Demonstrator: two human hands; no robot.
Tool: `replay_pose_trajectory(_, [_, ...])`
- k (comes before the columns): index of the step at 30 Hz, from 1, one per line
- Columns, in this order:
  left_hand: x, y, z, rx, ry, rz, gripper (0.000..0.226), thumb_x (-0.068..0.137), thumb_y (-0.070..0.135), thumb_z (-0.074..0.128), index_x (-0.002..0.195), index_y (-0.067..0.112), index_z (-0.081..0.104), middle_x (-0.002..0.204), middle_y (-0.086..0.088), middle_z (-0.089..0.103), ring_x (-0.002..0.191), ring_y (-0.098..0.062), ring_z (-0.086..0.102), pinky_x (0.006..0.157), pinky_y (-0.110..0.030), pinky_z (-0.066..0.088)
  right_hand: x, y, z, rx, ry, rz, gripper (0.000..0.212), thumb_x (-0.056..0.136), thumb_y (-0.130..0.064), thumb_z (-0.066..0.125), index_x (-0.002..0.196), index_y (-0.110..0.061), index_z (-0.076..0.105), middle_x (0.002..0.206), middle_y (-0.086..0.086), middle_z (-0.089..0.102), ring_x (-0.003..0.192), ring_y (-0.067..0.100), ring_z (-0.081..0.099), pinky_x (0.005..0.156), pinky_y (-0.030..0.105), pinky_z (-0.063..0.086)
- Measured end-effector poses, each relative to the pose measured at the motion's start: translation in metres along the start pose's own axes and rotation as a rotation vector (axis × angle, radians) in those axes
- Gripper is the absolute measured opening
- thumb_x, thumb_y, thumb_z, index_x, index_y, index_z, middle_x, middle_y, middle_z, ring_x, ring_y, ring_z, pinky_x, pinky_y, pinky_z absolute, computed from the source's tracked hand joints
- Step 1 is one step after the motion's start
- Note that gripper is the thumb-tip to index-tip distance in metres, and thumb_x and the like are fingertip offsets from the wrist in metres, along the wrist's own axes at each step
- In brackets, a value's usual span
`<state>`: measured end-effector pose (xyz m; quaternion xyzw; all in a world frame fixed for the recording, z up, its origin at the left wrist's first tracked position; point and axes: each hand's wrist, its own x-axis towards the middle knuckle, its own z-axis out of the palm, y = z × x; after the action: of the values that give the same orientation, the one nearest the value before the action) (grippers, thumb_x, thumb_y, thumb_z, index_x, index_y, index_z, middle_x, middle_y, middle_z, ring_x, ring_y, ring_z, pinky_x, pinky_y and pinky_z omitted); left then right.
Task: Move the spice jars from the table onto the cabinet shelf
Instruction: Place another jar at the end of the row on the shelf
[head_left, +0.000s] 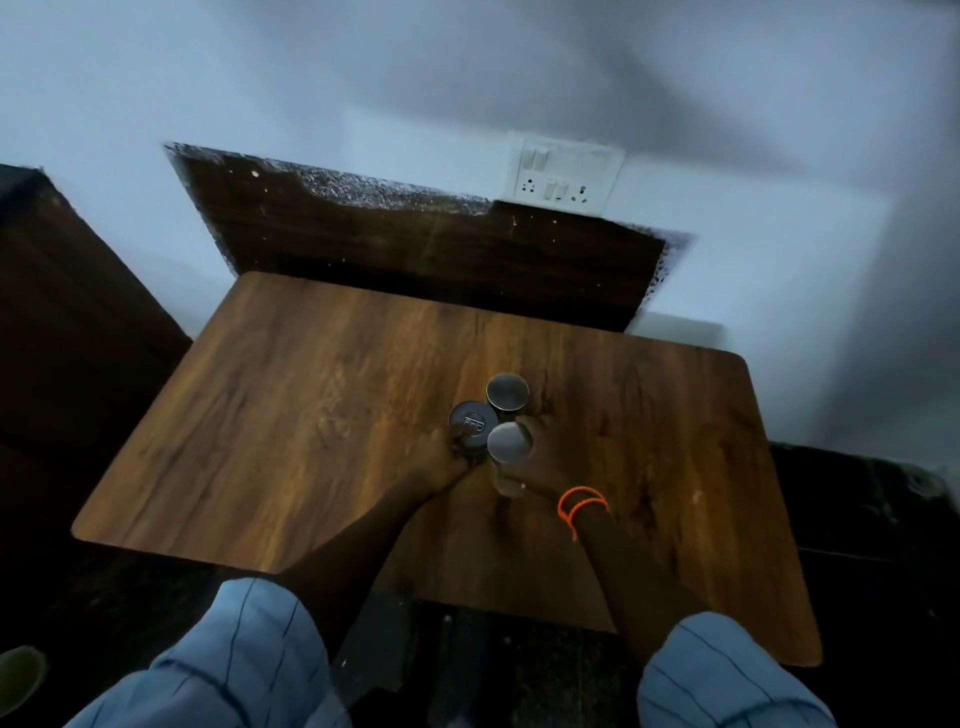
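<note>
Three spice jars with round metal lids stand close together near the middle of the wooden table (291, 395). My left hand (441, 460) grips the left jar (471, 423), whose dark lid bears a stamped mark. My right hand (545, 457) curls round the near jar (510, 442), a clear glass one with a shiny lid. The far jar (507, 392) stands just behind them, untouched. The scene is dim and the fingers are partly hidden by the jars.
A dark wooden panel (415, 249) leans on the wall behind the table, with a white switch plate (563, 176) above it. Dark furniture (67, 322) stands at the left and a dark object (872, 509) at the right. An orange thread circles my right wrist.
</note>
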<state>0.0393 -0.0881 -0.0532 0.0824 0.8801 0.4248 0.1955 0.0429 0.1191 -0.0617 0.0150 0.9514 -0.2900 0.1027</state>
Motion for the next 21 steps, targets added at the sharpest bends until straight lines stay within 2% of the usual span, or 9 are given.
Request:
replay_pose_trajectory(1, [0.001, 0.006, -0.003, -0.002, -0.001, 0.038, 0.051, 0.093, 0.022, 0.068, 0.142, 0.011, 0.056, 0.141, -0.008, 0.059, 0.127, -0.018, 0.056, 0.109, -0.025, 0.039, 0.004, -0.004, -0.008, 0.057, 0.004, 0.007, 0.074, 0.068, -0.037, 0.092, 0.13, -0.014, 0.059, 0.122, 0.001, 0.056, 0.111, 0.019, 0.056, 0.094, 0.031, 0.045])
replay_pose_trajectory(3, [0.003, 0.016, -0.007, -0.019, -0.038, 0.108, 0.072, 0.086, 0.04, 0.075, 0.148, 0.017, 0.047, 0.146, -0.002, 0.053, 0.13, -0.014, 0.052, 0.113, -0.033, 0.041, 0.015, -0.012, -0.025, 0.154, -0.001, 0.053, 0.071, 0.07, -0.034, 0.092, 0.129, -0.013, 0.056, 0.116, -0.004, 0.051, 0.108, 0.015, 0.052, 0.087, 0.029, 0.043])
replay_pose_trajectory(7, [0.024, 0.014, -0.004, -0.062, -0.053, 0.169, 0.097, 0.071, 0.067, 0.079, 0.15, 0.028, 0.04, 0.147, 0.006, 0.05, 0.131, -0.012, 0.053, 0.107, -0.045, 0.05, 0.049, -0.023, -0.061, 0.218, 0.101, 0.084, 0.075, 0.054, -0.071, 0.077, 0.105, -0.019, 0.059, 0.094, -0.004, 0.061, 0.089, 0.017, 0.062, 0.077, 0.04, 0.057])
replay_pose_trajectory(11, [0.031, 0.058, -0.022, -0.11, 0.09, 0.23, 0.079, 0.078, 0.058, 0.082, 0.144, 0.032, 0.048, 0.141, 0.012, 0.057, 0.125, -0.008, 0.059, 0.107, -0.046, 0.05, 0.063, -0.052, -0.107, 0.326, 0.171, 0.1, 0.059, 0.062, -0.069, 0.081, 0.083, -0.02, 0.056, 0.077, -0.006, 0.058, 0.073, 0.012, 0.058, 0.066, 0.03, 0.048])
replay_pose_trajectory(13, [0.033, 0.087, -0.039, -0.064, 0.178, 0.259, 0.069, 0.085, 0.043, 0.081, 0.143, 0.02, 0.052, 0.136, 0.011, 0.056, 0.123, -0.005, 0.054, 0.11, -0.025, 0.037, 0.068, -0.065, -0.125, 0.401, 0.271, 0.081, 0.051, 0.071, -0.06, 0.084, 0.08, -0.018, 0.057, 0.073, -0.007, 0.057, 0.068, 0.009, 0.056, 0.064, 0.028, 0.045])
replay_pose_trajectory(15, [0.04, 0.104, -0.059, -0.051, 0.225, 0.3, 0.061, 0.089, 0.03, 0.079, 0.141, 0.014, 0.053, 0.132, -0.003, 0.063, 0.118, -0.01, 0.06, 0.103, -0.023, 0.044, 0.07, -0.081, -0.146, 0.538, 0.298, 0.03, 0.043, 0.081, -0.05, 0.082, 0.089, -0.011, 0.065, 0.075, -0.007, 0.061, 0.067, 0.003, 0.058, 0.065, 0.025, 0.047])
replay_pose_trajectory(17, [0.046, 0.118, -0.077, -0.213, 0.206, 0.321, 0.062, 0.089, 0.021, 0.08, 0.144, 0.018, 0.051, 0.134, -0.001, 0.064, 0.118, -0.004, 0.063, 0.104, -0.03, 0.053, 0.07, -0.093, -0.169, 0.702, 0.192, -0.071, 0.033, 0.093, -0.03, 0.075, 0.115, -0.008, 0.067, 0.093, -0.003, 0.068, 0.08, 0.002, 0.067, 0.072, 0.03, 0.056])
replay_pose_trajectory(19, [0.049, 0.131, -0.094, -0.325, 0.29, 0.312, 0.063, 0.083, 0.026, 0.086, 0.139, 0.028, 0.056, 0.124, 0.009, 0.07, 0.112, 0.002, 0.066, 0.094, -0.018, 0.055, 0.068, -0.101, -0.193, 0.744, 0.063, -0.187, 0.052, 0.093, -0.014, 0.074, 0.141, -0.014, 0.056, 0.117, -0.001, 0.067, 0.099, 0.01, 0.07, 0.08, 0.033, 0.061])
replay_pose_trajectory(21, [0.049, 0.147, -0.113, -0.386, 0.343, 0.313, 0.058, 0.081, 0.03, 0.086, 0.133, 0.032, 0.062, 0.115, 0.016, 0.072, 0.105, 0.006, 0.067, 0.085, -0.009, 0.053, 0.067, -0.108, -0.214, 0.698, 0.013, -0.309, 0.077, 0.087, -0.005, 0.079, 0.154, -0.021, 0.043, 0.138, 0.002, 0.062, 0.114, 0.02, 0.07, 0.092, 0.035, 0.059])
